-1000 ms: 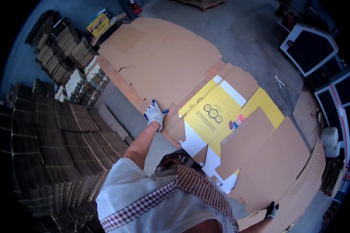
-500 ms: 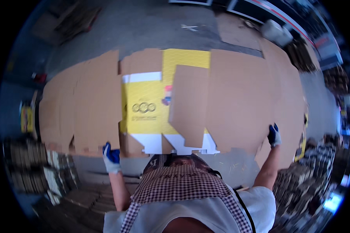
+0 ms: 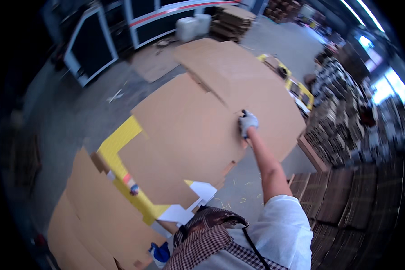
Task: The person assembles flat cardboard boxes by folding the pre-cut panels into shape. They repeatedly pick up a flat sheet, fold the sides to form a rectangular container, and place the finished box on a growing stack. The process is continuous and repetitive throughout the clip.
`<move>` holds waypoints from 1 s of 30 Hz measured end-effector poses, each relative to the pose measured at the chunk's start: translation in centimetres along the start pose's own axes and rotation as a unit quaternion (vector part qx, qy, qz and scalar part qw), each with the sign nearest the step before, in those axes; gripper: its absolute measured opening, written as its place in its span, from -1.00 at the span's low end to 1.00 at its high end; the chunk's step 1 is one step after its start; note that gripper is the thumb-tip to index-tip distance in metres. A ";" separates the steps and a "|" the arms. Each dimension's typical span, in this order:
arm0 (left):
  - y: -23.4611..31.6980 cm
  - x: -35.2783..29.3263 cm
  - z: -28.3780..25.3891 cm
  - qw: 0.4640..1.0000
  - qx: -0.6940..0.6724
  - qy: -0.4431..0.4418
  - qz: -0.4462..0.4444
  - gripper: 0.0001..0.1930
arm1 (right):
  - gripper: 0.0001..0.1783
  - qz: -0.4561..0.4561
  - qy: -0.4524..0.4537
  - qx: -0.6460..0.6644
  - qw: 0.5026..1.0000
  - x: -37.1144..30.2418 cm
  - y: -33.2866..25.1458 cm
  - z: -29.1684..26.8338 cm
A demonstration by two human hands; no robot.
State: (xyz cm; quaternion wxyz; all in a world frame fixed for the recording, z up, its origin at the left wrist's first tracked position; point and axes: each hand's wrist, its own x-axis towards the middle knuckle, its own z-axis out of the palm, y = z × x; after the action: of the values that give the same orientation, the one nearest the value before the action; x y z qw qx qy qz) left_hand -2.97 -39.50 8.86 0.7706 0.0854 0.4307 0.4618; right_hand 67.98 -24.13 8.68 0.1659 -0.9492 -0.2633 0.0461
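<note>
"What's lying closest?"

"The checked apron (image 3: 202, 243) is filling the bottom of the view. Just left of it, the gloved left hand (image 3: 159, 254) is sitting at the near edge of the left cardboard sheet (image 3: 99, 211)."

"Are its fingers gripping that edge?"

"I can't tell; they're blurring into blue and white."

"And further up?"

"A yellow printed sheet (image 3: 121, 135) is showing between the left sheet and the middle cardboard sheet (image 3: 180, 135). The middle sheet is partly covering it, and white flaps (image 3: 175, 213) are poking out near the apron."

"Where's the other hand?"

"The gloved right hand (image 3: 247, 123) is reaching out on a bare forearm. It's resting where the middle sheet and the right cardboard sheet (image 3: 265, 96) are meeting, its dark fingertips pointing away. Whether it's pinching cardboard or merely pressing, I can't tell."

"What's standing around all this?"

"Bundles of flattened cardboard (image 3: 346, 198) are piling up on the right. Beyond the sheets, crossed pale strips (image 3: 115, 96) are lying on the floor (image 3: 90, 117). Farther off, white containers (image 3: 186, 29) are standing beside a brown stack (image 3: 231, 22), and a dark-panelled machine (image 3: 92, 47) is rising at upper left."
</note>
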 end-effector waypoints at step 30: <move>-0.4 15.6 22.2 0.327 0.890 -0.209 0.239 -0.28 | -0.39 -0.136 -0.673 0.466 0.558 -49.3 -9.3 16.6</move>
State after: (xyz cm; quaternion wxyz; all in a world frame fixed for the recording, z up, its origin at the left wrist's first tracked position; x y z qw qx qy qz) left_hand 16.90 -21.56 13.17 0.1556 0.9134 0.3704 -0.0655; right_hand 18.26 -37.19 -3.78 0.3638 -0.3854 -0.3662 0.7649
